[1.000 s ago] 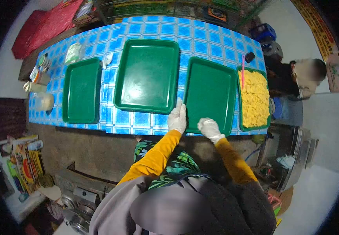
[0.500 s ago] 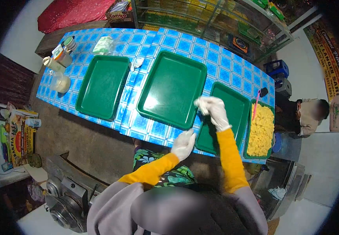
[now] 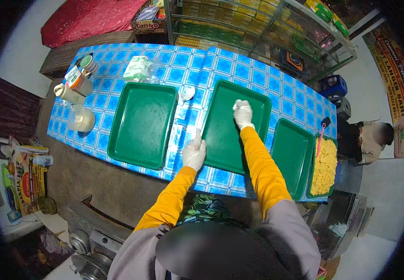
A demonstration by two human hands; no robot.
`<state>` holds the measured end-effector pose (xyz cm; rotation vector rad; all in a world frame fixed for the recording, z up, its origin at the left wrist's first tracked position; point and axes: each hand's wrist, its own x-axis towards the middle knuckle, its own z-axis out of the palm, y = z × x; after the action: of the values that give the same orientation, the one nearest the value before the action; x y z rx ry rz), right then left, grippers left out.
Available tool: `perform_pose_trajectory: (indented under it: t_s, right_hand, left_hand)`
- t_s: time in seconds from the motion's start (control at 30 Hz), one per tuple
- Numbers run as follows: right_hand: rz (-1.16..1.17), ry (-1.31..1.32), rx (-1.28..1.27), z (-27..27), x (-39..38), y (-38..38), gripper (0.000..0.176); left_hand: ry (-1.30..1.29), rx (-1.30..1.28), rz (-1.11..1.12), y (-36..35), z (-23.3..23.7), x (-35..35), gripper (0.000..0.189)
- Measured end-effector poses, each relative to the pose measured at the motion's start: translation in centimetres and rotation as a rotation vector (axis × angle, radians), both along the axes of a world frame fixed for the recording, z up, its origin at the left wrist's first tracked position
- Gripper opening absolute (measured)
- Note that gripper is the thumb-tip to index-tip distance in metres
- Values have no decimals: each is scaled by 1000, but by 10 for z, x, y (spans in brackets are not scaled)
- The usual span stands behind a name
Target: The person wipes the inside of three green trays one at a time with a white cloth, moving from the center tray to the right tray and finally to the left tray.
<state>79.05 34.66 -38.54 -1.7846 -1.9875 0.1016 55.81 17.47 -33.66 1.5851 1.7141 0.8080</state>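
My right hand, in a white glove, is closed over the middle green tray, inside its rim. A white wad shows at its fingers; its material I cannot tell. My left hand, gloved too, rests at the left rim of that tray with fingers stretched out. Left of it lies another green tray with a bare inside. A third green tray stands to the right, partly behind my right sleeve.
Yellow crumbly food fills a tray at the right end, with a pink-handled tool in it. A crumpled white piece, a green-white packet and several containers stand on the checked tablecloth. A person is at the right.
My right hand has moved from above the right tray to inside the middle tray. My left hand has shifted from the middle tray's front edge to its left rim. The view has shifted.
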Motion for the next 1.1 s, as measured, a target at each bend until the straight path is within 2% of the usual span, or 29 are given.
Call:
perform_pose_trajectory:
  t_s: [0.07, 0.13, 0.17, 0.2, 0.23, 0.3, 0.37, 0.43, 0.5, 0.57, 0.63, 0.67, 0.7, 0.73, 0.77, 0.8, 0.83, 0.87, 0.9, 0.93, 0.97, 1.0, 1.03, 1.07, 1.1]
  right_hand:
    - [152, 64, 131, -3, -46, -32, 13]
    - [288, 53, 170, -2, -70, -100, 14]
    - [371, 132, 164, 2, -72, -134, 18]
    - [320, 118, -127, 17, -69, -167, 20]
    - [296, 114, -124, 19, -55, -165, 20]
    - [-18, 187, -373, 8, -15, -165, 29]
    - [-276, 168, -49, 6, 13, -128, 17]
    - [-376, 59, 115, -2, 13, -78, 19]
    - [-324, -97, 45, -6, -21, -52, 20]
    - [-24, 26, -11, 5, -69, -85, 20]
    - [42, 224, 90, 8, -81, -128, 18]
    - [71, -3, 44, 3, -60, -121, 17]
    - [-49, 28, 102, 7, -40, -116, 13]
    - [-254, 184, 100, 7, -21, -101, 13]
    - [-456, -31, 26, -36, 18, -71, 13]
    - [-548, 31, 62, -14, 19, -54, 6]
    - [-625, -6, 84, -25, 29, -26, 3]
    - [-557, 143, 22, -22, 30, -3, 6]
    - [-475, 10, 52, -2, 11, 12, 10]
    - [-419, -154, -78, -1, -3, 34, 17]
    - [-300, -344, 74, -27, -17, 48, 13]
    - [-395, 21, -2, 6, -53, 41, 18]
    - [-166, -183, 81, 11, -69, 39, 18]
    - [-88, -35, 22, -6, -80, 42, 12]
    - [-63, 28, 149, -6, -93, 22, 15]
  left_hand:
    - [-50, -31, 26, 3, -1, 1, 57]
    - [-110, 13, 65, 2, -10, 3, 55]
    - [-115, 12, 46, 3, -9, 2, 55]
    - [-117, -42, 53, 3, -8, 2, 54]
    - [-119, -97, 57, 5, -8, 1, 53]
    - [-184, -93, 16, 3, -21, -2, 53]
    - [-224, -111, 49, 6, -25, -3, 52]
    - [-250, -117, 35, 9, -28, -1, 51]
    - [-261, -122, 32, 9, -28, -3, 51]
    - [-266, -92, 19, 11, -27, -4, 50]
    - [-218, -103, 6, 14, -16, -6, 50]
    - [-165, -118, -9, 13, -9, -8, 51]
    - [-167, -121, -10, 13, -2, -10, 51]
    - [-172, -184, -38, 13, 5, -12, 51]
    - [-176, -244, -63, 16, 8, -14, 52]
    - [-176, -240, -56, 18, 5, -14, 52]
    - [-132, -204, -85, 18, -2, -15, 52]
    - [-85, -174, -115, 16, -8, -16, 53]
    - [-80, -185, -106, 13, -11, -17, 53]
    - [-61, -145, -115, 14, -13, -17, 53]
    - [-42, -100, -127, 15, -14, -17, 53]
    - [-39, -101, -124, 16, -14, -18, 53]
    - [-50, -130, -123, 16, -15, -18, 52]
    - [-63, -159, -121, 16, -15, -15, 51]
    - [-60, -165, -121, 15, -13, -14, 51]
